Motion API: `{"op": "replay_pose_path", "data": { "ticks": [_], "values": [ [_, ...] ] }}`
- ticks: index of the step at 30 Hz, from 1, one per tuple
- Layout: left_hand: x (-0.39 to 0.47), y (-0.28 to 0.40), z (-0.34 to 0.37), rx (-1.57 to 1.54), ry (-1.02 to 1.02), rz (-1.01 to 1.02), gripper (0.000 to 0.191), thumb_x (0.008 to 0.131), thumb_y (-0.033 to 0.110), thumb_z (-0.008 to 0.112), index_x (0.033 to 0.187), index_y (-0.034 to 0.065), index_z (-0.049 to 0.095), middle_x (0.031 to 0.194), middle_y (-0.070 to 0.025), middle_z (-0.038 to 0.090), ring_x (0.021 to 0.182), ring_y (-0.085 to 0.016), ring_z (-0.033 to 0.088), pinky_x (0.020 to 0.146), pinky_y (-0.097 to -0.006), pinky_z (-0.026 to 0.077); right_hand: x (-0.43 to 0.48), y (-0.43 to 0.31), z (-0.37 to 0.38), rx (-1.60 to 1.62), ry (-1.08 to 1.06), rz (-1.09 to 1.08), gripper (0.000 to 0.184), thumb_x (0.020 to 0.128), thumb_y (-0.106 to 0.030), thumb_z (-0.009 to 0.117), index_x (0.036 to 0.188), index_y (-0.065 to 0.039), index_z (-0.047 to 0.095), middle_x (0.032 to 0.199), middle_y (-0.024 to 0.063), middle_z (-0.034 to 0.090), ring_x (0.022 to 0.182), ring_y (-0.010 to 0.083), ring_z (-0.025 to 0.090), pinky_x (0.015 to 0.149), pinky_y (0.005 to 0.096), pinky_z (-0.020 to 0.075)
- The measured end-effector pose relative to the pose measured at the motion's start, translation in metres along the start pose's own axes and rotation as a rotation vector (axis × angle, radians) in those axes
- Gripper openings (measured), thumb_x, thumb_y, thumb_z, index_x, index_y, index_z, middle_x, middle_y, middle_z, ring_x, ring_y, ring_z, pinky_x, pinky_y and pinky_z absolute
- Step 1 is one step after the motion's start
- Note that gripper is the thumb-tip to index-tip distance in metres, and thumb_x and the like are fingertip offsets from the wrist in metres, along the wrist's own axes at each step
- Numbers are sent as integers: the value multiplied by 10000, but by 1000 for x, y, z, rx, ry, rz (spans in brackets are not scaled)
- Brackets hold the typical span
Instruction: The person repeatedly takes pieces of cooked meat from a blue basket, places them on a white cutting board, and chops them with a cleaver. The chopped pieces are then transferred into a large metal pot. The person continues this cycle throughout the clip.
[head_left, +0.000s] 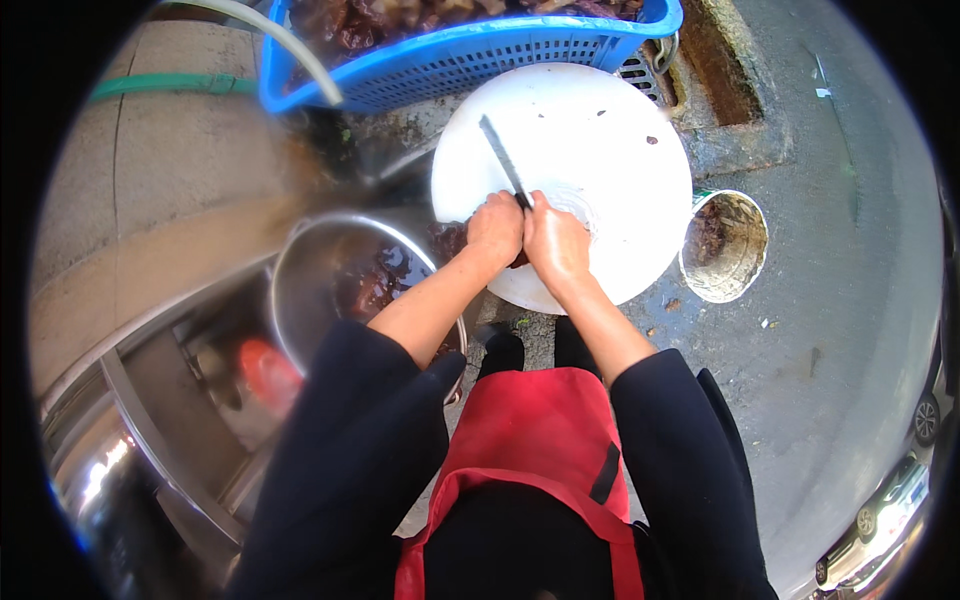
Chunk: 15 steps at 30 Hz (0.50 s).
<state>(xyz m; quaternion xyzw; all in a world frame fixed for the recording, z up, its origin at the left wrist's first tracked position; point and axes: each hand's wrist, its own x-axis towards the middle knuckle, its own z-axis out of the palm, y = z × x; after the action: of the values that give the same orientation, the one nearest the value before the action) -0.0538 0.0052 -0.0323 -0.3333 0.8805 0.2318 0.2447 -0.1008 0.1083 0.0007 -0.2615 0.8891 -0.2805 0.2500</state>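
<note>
My right hand (556, 238) grips a knife (502, 156) by its dark handle. The blade points away from me and to the left, over a round white cutting board (637, 202). Close against it, my left hand (496, 226) is curled over a piece of dark red meat (448, 238). Some of that meat sticks out past the board's left edge, and more shows beneath and between my hands. How the left fingers hold it is partly hidden. Just left of the board stands a large metal pot (276, 315) with dark meat in liquid.
Beyond the board is a blue plastic basket (480, 64) heaped with dark meat. A pale hose (277, 37) hangs over its left corner. On the right, a white bucket (735, 259) with dark scraps stands on wet paving. Metal counter framing (150, 442) runs along the left; parked cars (877, 517) are far right.
</note>
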Motion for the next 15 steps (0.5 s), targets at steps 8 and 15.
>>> {"op": "replay_pose_path", "data": {
  "ticks": [8,15],
  "values": [
    [-3,5,12,147,140,88,256,905,196,550,1014,-34,541,1001,-220,605,916,-361,668,753,-424,576,-24,6,26,143,208,189,336,943,-209,510,1196,-3,593,777,248,663,739,428,650,681,504,507],
    [-10,-2,17,328,155,187,224,859,51,571,1057,-39,516,1081,-206,573,989,-337,626,764,-388,585,-25,33,30,417,341,138,296,911,-208,581,1109,4,638,807,260,660,771,432,648,697,492,514]
  ]
}}
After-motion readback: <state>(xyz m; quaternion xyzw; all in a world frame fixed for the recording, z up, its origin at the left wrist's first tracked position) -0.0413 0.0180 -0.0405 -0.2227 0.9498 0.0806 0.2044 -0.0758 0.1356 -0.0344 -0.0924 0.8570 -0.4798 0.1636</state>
